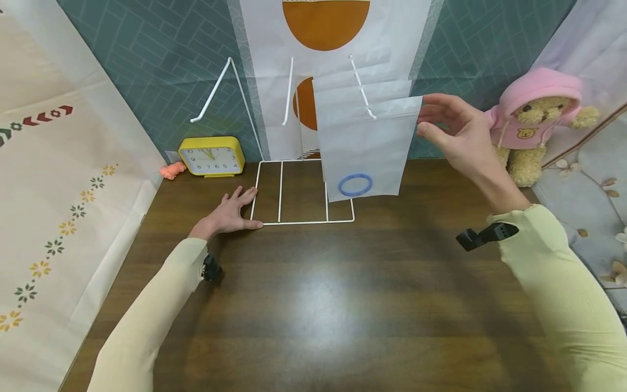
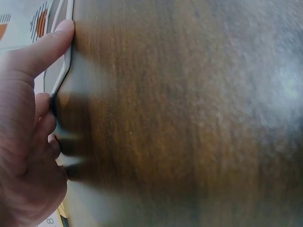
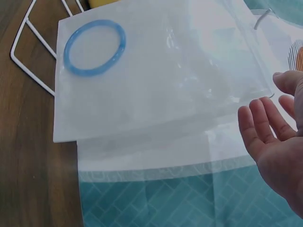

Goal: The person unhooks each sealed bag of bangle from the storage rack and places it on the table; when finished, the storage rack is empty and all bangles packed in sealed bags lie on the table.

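The left arm reaches forward from the lower left, its sleeved forearm slanting inward, and the left hand rests low at the near left corner of a white wire rack that stands on the brown worktop. Its fingers are spread wide over the side wire of the base, while the thumb stretches out along the front wire, touching it. The right arm comes in from the lower right, raised higher, with the wrist above the worktop and the right hand turned inward so that its fingers point left. Fingers and thumb stand apart, a wide gap between them, at the upper right corner of a pale pouch; the right wrist view shows the fingertips next to that corner without a pinch, though whether they touch it I cannot tell. The pouch hangs from the rack's right hook, in front of other pale sheets, and a blue ring lies inside near its bottom edge. A yellow clock stands beyond the left hand, and a teddy bear sits behind the right one.
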The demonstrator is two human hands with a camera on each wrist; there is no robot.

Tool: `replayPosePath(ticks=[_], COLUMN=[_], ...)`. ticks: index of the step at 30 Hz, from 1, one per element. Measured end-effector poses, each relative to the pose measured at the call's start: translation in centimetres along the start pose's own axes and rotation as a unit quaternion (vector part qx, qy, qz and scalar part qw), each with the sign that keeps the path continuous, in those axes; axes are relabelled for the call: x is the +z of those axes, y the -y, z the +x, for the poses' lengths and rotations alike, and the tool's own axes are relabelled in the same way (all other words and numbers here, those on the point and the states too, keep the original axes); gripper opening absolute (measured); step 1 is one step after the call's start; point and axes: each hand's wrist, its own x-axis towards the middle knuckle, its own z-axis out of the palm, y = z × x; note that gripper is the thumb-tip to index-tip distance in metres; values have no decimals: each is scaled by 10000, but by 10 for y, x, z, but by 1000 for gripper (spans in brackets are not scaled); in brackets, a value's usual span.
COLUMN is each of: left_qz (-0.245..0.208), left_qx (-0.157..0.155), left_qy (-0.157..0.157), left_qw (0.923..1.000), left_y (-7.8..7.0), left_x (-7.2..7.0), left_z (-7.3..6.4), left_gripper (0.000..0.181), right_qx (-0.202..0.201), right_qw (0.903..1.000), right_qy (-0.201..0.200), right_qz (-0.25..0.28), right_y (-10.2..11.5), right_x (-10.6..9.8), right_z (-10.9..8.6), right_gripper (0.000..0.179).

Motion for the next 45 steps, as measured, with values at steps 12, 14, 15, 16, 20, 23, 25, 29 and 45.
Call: replayPosePath(ticks=[12,14,15,16,20,23,25,29,45], left_qz=[-69,-51,-57,-57,-77,-84,-100,-131,-144], left_qx=[0,-24,-28,-33,-17,-25,-28,-17,-117], left_qy=[-25,5,19,34,48,49,45,8,60], left_qw=[10000,10000,10000,10000,10000,9999,9999,9999,9998], left_y=[-2,-2,-2,-2,-2,-3,-4,-4,-6], left_x=[-2,-2,-2,-2,-2,-2,-2,-2,-4], left_z=[-2,-2,-3,-3,-3,-4,-4,-5,-6], left_gripper=[105,105,105,105,105,105,105,105,105], right_qx=[306,382,404,419,418,490,567,686,747], right_qw=[9992,9989,9986,9982,9959,9939,9919,9880,9828], right_qy=[-145,-105,-62,-12,124,127,99,110,122], right_qz=[212,263,339,431,792,980,1134,1376,1687], right_y=[-4,-4,-4,-4,-5,-5,-5,-5,-2], right_x=[9,10,11,12,14,15,16,17,21], right_z=[9,11,12,12,15,16,17,19,20], right_gripper=[40,38,38,37,37,37,36,34,31])
